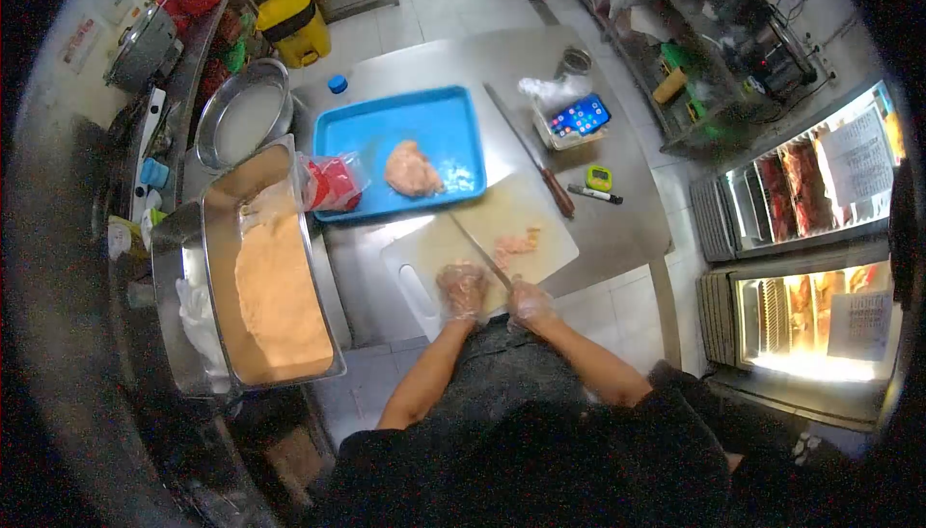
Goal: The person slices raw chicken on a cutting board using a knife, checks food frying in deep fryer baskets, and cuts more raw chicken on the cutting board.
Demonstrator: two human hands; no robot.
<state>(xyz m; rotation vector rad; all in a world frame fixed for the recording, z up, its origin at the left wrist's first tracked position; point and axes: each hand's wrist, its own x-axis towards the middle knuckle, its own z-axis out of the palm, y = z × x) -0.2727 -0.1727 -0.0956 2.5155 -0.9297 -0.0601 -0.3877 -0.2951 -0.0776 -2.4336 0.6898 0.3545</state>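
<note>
My right hand, in a clear plastic glove, is closed round the handle of a knife. Its blade points away from me across a white cutting board. To the left of the blade, my gloved left hand has its fingers curled over pinkish raw meat, mostly hidden under them. Small strips of raw meat lie on the board right of the blade. Beyond the board, a larger piece of raw meat, apparently chicken, rests in a blue tray.
A red packet overlaps the tray's left side. Left stands a steel pan of orange powder, with a round metal bowl behind. Another long knife, a phone on a container, a timer and a marker lie right.
</note>
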